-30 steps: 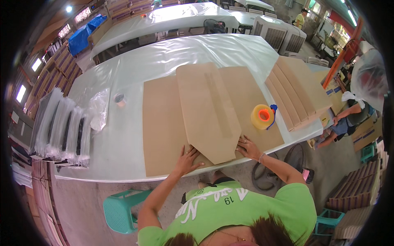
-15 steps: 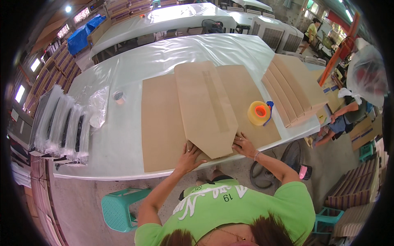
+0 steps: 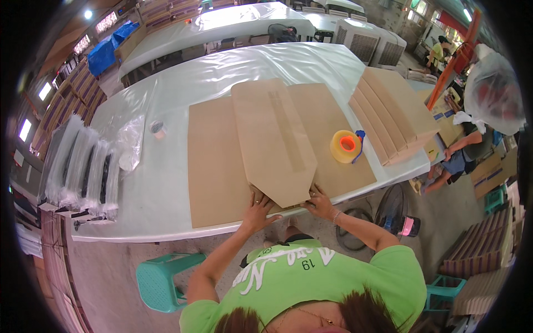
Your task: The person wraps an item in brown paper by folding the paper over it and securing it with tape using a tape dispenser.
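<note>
Tabletop | clear packs, contents unclear | at folded cardboard: left hand grip wide, right hand grip unclear

On the table, packs lie left of the cardboard, cartons right.

Green shirt: across its chest we see large white script lettering.
Number: we find black digits just beside the lettering.
Round mark: small and dark, too tiny for us to make out.
Left cartons: purple bands, where we can read no wording.
Right carton: dark band, too small for us to read.
</note>
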Available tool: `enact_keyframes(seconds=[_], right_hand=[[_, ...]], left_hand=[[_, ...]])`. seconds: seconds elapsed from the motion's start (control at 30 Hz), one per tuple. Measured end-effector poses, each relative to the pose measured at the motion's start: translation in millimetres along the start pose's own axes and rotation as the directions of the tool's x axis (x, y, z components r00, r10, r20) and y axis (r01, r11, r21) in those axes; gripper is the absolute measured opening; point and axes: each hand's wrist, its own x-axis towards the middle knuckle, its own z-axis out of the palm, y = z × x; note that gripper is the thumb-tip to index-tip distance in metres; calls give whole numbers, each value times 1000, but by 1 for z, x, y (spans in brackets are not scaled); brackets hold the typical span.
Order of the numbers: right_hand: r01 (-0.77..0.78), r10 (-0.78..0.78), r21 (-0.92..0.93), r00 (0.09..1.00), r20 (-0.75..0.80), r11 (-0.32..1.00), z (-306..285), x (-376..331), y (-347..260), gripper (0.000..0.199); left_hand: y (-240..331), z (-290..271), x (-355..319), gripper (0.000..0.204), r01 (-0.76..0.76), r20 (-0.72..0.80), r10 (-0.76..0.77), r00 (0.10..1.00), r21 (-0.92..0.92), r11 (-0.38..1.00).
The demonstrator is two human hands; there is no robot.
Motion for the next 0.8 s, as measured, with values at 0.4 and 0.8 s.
enact_keyframes(seconds=[0.4,0.8], right_hand=[[-6,5,68,1000,13,998,7,-10,-17,30],[-12,12,-14,999,-37,1000,18,-16,-31,22]], left_hand=[[15,11,-4,70,-25,-62,26,998,17,1000],[31,18,-8,68,-4,-62,5,998,20,1000]])
